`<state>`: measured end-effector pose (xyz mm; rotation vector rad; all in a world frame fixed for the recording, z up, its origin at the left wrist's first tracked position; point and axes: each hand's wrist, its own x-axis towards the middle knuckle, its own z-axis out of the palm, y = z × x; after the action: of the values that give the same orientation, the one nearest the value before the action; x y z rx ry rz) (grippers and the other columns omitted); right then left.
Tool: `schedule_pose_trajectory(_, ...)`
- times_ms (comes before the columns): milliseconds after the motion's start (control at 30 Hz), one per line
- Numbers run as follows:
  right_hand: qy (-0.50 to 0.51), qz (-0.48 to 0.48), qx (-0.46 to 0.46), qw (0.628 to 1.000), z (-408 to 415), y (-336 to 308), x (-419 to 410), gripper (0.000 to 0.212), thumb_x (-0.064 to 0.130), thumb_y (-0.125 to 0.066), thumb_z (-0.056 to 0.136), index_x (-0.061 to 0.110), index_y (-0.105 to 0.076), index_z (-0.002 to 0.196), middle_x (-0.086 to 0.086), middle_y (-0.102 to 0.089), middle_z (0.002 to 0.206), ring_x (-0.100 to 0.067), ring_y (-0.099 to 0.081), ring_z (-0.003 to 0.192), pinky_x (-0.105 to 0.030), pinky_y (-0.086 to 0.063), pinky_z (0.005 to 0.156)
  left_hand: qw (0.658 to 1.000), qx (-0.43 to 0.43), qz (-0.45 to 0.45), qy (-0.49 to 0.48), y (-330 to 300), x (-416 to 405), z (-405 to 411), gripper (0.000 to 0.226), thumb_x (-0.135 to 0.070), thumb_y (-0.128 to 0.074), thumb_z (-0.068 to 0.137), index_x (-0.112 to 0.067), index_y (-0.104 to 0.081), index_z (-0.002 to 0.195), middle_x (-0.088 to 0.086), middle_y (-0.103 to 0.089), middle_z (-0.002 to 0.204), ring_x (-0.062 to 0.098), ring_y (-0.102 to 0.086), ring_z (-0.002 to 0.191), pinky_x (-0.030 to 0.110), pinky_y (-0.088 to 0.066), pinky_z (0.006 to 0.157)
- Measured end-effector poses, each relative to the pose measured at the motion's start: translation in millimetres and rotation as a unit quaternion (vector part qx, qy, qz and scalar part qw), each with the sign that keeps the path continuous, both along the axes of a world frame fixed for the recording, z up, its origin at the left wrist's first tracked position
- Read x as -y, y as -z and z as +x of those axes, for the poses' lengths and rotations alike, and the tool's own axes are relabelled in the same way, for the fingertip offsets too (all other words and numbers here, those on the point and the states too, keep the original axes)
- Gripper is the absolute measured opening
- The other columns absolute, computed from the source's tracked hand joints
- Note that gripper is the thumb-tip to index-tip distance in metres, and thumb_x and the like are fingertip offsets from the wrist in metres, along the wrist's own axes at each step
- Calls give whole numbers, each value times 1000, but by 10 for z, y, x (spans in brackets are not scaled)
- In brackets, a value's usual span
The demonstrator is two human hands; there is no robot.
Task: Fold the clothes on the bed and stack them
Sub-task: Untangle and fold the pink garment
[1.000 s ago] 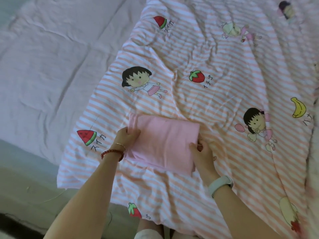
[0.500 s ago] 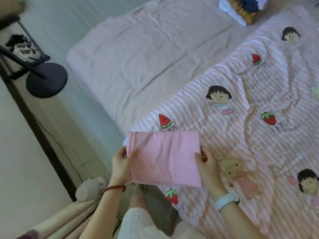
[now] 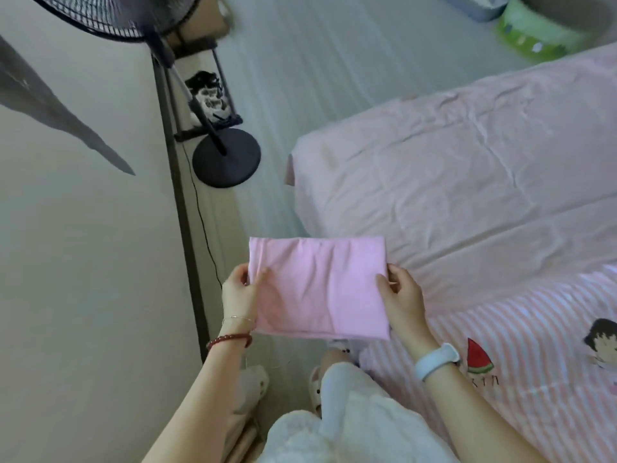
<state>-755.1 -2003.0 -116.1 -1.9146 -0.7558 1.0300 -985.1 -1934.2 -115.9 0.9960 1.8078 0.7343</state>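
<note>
Folded pink garment (image 3: 320,289) up in air, flat soft rectangle, lightly creased, held over bed corner and floor gap. Left hand (image 3: 238,292) grips left edge, thumb on top, fingers curled under. Right hand (image 3: 402,295) pinches right edge, thumb over cloth. Bed (image 3: 467,182) to right, wrinkled pale pink sheet. Striped quilt (image 3: 521,369) at near right, watermelon print, cartoon figure. Black standing fan (image 3: 227,157) on floor to left, round base, thin pole, cord trailing. Wall close at left. Green round container (image 3: 531,31) far back, blurred.
</note>
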Motion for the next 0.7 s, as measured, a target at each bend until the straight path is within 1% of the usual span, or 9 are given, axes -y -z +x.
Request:
schedule_pose_trajectory(67, -6, 4, -2, 1000, -21, -20, -386, 16, 13, -56, 89, 20, -56, 103, 5, -60, 92, -15, -55, 85, -22, -38, 69, 1000, 5, 0, -8, -1, -342, -53, 13, -20, -63, 85, -8, -59, 86, 1, -57, 78, 18, -50, 74, 33, -45, 73)
schedule_pose_trajectory(133, 7, 6, 0, 1000, -2, -22, -780, 15, 13, -57, 89, 19, -58, 103, 7, -60, 88, -14, -55, 82, -24, -40, 70, 1000, 4, 2, -6, -3, -741, -50, 11, -20, -63, 85, -11, -58, 83, 0, -56, 76, 17, -50, 72, 30, -43, 68)
schedule_pose_trajectory(200, 15, 12, 1, 1000, 41, -22, -1211, 15, 13, -57, 89, 18, -59, 102, 11, -60, 86, -9, -55, 77, -16, -41, 64, 1000, 5, 6, -3, -22, -1196, 15, 10, -19, -63, 83, -11, -58, 81, -1, -57, 74, 16, -51, 71, 27, -42, 64)
schedule_pose_trajectory(267, 21, 17, 3, 1000, 105, -46, -1663, 12, 12, -57, 89, 17, -58, 100, 10, -60, 86, -5, -53, 75, -7, -39, 59, 1000, 3, 11, -4, -58, -1673, 120, 15, -19, -63, 82, -5, -58, 82, 1, -57, 74, 17, -50, 69, 29, -42, 65)
schedule_pose_trajectory(333, 33, 27, 10, 999, 178, -96, -2123, 11, 10, -56, 89, 16, -57, 97, 7, -59, 84, -4, -52, 73, -4, -37, 56, 1000, 11, 22, 2, -116, -2169, 237, 22, -20, -63, 82, 1, -57, 85, 4, -55, 74, 19, -48, 69, 31, -42, 67)
schedule_pose_trajectory(433, 44, 44, 23, 998, 256, -233, -2841, 11, 10, -56, 89, 18, -57, 96, 8, -58, 82, -1, -52, 72, -3, -36, 54, 999, 17, 37, 9, -232, -2915, 367, 20, -22, -62, 82, -3, -59, 86, 2, -57, 76, 18, -50, 71, 31, -44, 68)
schedule_pose_trajectory(567, 56, 59, 38, 996, 343, -382, -3741, 9, 11, -56, 88, 18, -57, 94, 5, -58, 79, -9, -51, 70, -17, -38, 60, 998, 35, 56, 13, -353, -3791, 443, 9, -22, -63, 81, -16, -57, 77, -6, -57, 75, 13, -52, 71, 29, -45, 68)
schedule_pose_trajectory(633, 71, 68, 45, 994, 372, -386, -4174, 8, 11, -56, 88, 19, -57, 91, 9, -58, 76, -5, -51, 66, -10, -38, 56, 997, 36, 57, 25, -365, -4275, 471, 11, -23, -63, 81, -21, -55, 74, -7, -56, 73, 13, -52, 70, 31, -45, 70)
schedule_pose_trajectory(700, 94, 74, 53, 991, 383, -387, -4596, 8, 11, -56, 88, 19, -57, 87, 11, -57, 72, -2, -50, 63, -6, -37, 52, 997, 35, 61, 45, -397, -4779, 537, 19, -22, -63, 81, -17, -50, 68, -5, -50, 67, 15, -46, 64, 32, -42, 66)
